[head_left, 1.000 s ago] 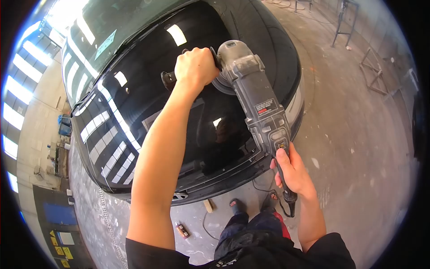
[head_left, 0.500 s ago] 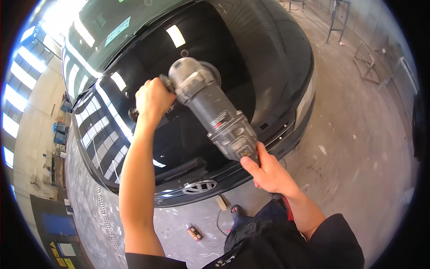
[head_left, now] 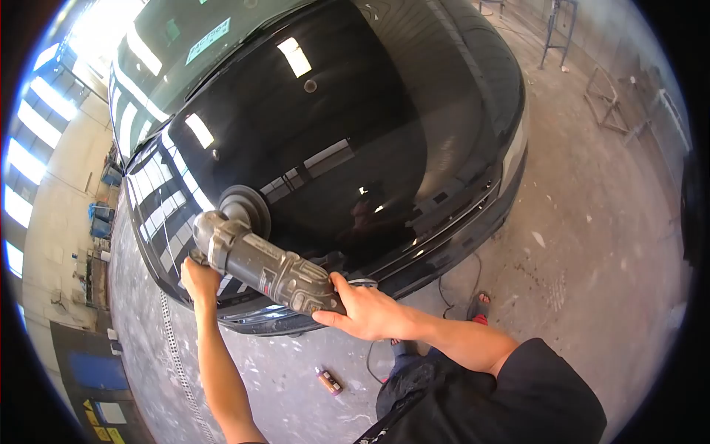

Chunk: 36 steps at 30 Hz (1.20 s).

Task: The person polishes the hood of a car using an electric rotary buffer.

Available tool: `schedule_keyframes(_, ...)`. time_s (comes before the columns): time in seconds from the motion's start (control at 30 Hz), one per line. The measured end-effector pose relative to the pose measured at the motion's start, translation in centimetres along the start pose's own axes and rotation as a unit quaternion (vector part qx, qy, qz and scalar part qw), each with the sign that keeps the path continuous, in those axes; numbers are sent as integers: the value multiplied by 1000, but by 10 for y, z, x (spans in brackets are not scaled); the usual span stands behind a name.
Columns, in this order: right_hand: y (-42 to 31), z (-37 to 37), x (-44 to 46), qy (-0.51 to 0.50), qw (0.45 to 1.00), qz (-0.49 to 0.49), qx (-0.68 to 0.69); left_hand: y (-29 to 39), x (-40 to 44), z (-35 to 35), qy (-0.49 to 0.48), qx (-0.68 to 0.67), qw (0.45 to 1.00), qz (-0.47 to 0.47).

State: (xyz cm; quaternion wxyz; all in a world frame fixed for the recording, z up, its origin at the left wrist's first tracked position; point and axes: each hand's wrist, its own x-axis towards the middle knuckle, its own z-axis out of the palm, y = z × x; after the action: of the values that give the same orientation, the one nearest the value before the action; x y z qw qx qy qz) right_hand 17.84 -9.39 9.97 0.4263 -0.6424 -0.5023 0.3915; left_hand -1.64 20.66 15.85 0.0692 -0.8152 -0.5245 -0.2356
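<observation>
A black and grey power polisher (head_left: 259,266) lies across the front left part of a glossy black car hood (head_left: 347,111). Its round pad (head_left: 248,211) rests on the paint near the hood's left side. My left hand (head_left: 200,280) is wrapped round the side handle by the tool's head. Round the rear grip, above the front edge of the car, my right hand (head_left: 362,307) is closed. The hood mirrors windows and bright lights.
A small bottle (head_left: 329,381) lies on the grey floor below the bumper. A cable (head_left: 373,362) runs near my feet. Metal stands (head_left: 558,33) are at the upper right, and a slotted drain (head_left: 171,348) runs along the left floor.
The polisher has swept left and towards the front of the hood, turning more sideways. Both hands have moved left with it, still holding it.
</observation>
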Motion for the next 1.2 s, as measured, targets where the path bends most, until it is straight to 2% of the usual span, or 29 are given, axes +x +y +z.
schedule_keyframes(0.07,-2,-22,-22,-57,997,50,30,26,-7,-6,-21,17,1000,-1)
schedule_keyframes(0.1,6,-32,-33,-53,997,50,35,49,-16,-9,-39,32,999,-6)
schedule_keyframes(0.13,16,-42,-48,-39,996,64,40,75,-24,-6,-8,54,998,9)
schedule_keyframes(0.17,26,-51,-63,-23,996,77,45,102,-27,-5,-7,22,998,54)
schedule_keyframes(0.23,48,-74,-92,24,993,73,85,174,-28,-17,-103,61,991,57)
schedule_keyframes(0.27,57,-86,-106,82,991,60,88,202,-28,-11,-89,70,990,87)
schedule_keyframes(0.3,65,-97,-121,141,985,45,89,238,-28,-12,-115,36,986,112)
schedule_keyframes(0.37,83,-128,-146,147,973,90,151,299,-22,-2,-105,46,977,178)
schedule_keyframes(0.4,93,-139,-155,167,961,81,204,332,-22,-1,-89,38,973,210)
schedule_keyframes(0.43,103,-151,-163,186,946,71,257,363,-19,4,-113,39,965,235)
schedule_keyframes(0.47,108,-164,-172,214,957,64,188,394,-20,7,-110,36,958,263)
schedule_keyframes(0.5,117,-174,-180,218,955,67,189,425,-21,11,-117,25,950,289)
schedule_keyframes(0.57,133,-192,-191,345,938,9,43,478,-30,13,-113,21,929,352)
schedule_keyframes(0.63,123,-214,-201,332,914,164,167,512,-33,24,-104,-8,907,407)
schedule_keyframes(0.67,134,-214,-202,381,910,116,112,523,-35,23,-135,-31,896,421)
schedule_keyframes(0.7,138,-213,-204,381,911,117,108,527,-36,21,-164,-55,884,434)
schedule_keyframes(0.73,140,-210,-207,378,904,165,115,520,-36,20,-166,-57,884,432)
schedule_keyframes(0.77,144,-207,-208,374,895,212,121,511,-35,20,-187,-138,862,451)
schedule_keyframes(0.8,156,-197,-209,373,906,178,88,499,-34,17,-205,-218,833,466)
schedule_keyframes(0.83,160,-184,-206,373,907,176,86,475,-41,5,-170,-205,841,470)
schedule_keyframes(0.87,160,-171,-202,390,900,174,84,448,-49,-10,-94,-96,868,479)
schedule_keyframes(0.9,157,-159,-199,406,894,172,83,414,-53,-15,-30,-62,884,462)
schedule_keyframes(0.93,150,-150,-198,394,899,173,83,379,-57,-15,19,-99,896,433)
schedule_keyframes(0.97,143,-140,-194,394,899,172,83,345,-59,-12,4,-159,909,384)
schedule_keyframes(1.03,130,-118,-187,366,903,221,38,281,-68,5,-57,-321,891,315)
schedule_keyframes(1.07,119,-112,-186,349,914,206,27,253,-79,13,-130,-400,883,206)
schedule_keyframes(1.17,105,-81,-172,277,935,220,-24,192,-106,27,-10,-496,856,147)
schedule_keyframes(1.2,94,-69,-164,259,939,222,-40,167,-110,33,20,-489,864,123)
